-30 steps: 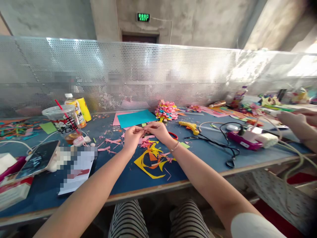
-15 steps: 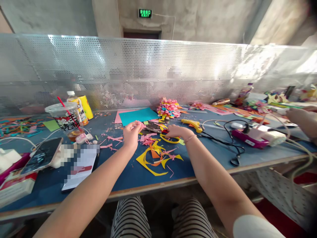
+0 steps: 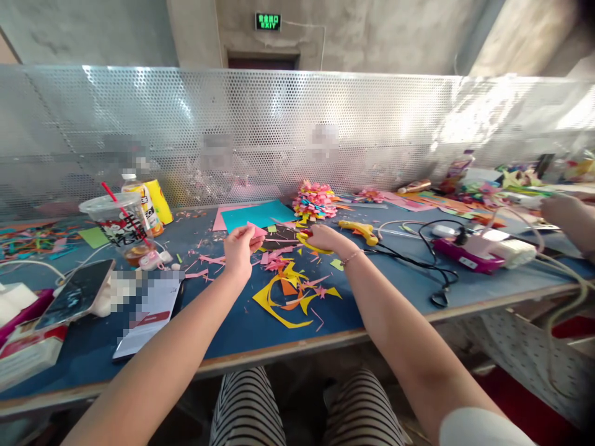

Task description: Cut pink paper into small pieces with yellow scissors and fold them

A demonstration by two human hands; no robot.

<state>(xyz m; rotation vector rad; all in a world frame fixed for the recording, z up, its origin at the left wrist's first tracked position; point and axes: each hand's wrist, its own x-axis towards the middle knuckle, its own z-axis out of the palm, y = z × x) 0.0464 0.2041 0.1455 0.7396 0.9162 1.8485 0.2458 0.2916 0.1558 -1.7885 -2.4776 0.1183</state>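
Between the fingertips of my left hand is a small folded piece of pink paper. My right hand grips yellow-handled scissors, whose blades point left toward the pink paper without touching it. Behind my hands lies a blue paper sheet over a pink one. A ball of many coloured folded papers sits beyond my right hand. Pink scraps and yellow paper offcuts are scattered on the table in front of my hands.
A yellow glue gun and a purple power strip with cables are at right. A plastic cup, a bottle, and phones stand or lie at left. Another person's hand is at far right. A perforated metal panel rises behind.
My right hand has lifted the yellow-handled scissors off the table. My left hand has shifted slightly left, and more of the pink paper shows.
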